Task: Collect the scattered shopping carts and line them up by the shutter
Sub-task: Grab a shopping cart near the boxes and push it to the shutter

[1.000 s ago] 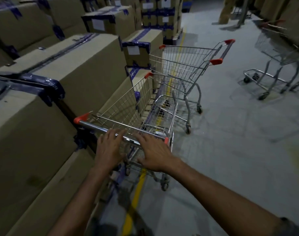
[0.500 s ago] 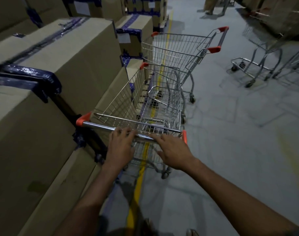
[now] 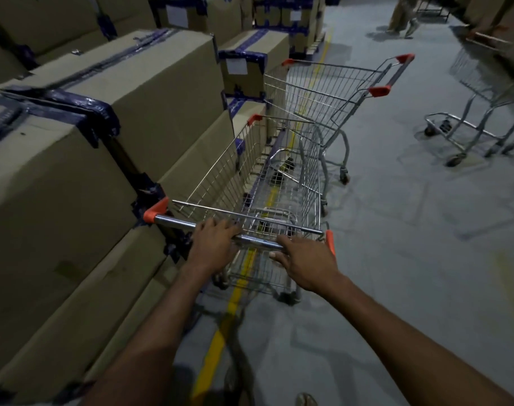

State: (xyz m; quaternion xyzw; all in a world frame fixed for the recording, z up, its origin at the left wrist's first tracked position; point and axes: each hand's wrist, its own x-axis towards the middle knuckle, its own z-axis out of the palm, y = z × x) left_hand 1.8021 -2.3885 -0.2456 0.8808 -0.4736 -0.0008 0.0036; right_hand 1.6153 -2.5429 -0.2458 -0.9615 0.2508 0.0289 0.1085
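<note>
A small wire shopping cart (image 3: 217, 183) with orange corner caps stands right in front of me. My left hand (image 3: 213, 244) grips its chrome handle bar (image 3: 176, 222), fingers curled over the top. My right hand (image 3: 304, 260) holds the same bar near its right end, thumb underneath. The cart's nose touches or overlaps a second wire cart (image 3: 332, 92), which faces the other way with its handle at the far right. A third cart (image 3: 478, 106) stands apart at the right, partly cut off. No shutter is in view.
Large cardboard boxes (image 3: 109, 118) bound with dark blue tape are stacked close along the left. A yellow floor line (image 3: 220, 332) runs under the cart. Grey concrete floor (image 3: 396, 244) spreads to the right. A person's legs (image 3: 402, 16) show far back.
Both hands have stayed on the handle bar. The cart has rolled forward along the boxes, and its nose now sits closer against the second cart.
</note>
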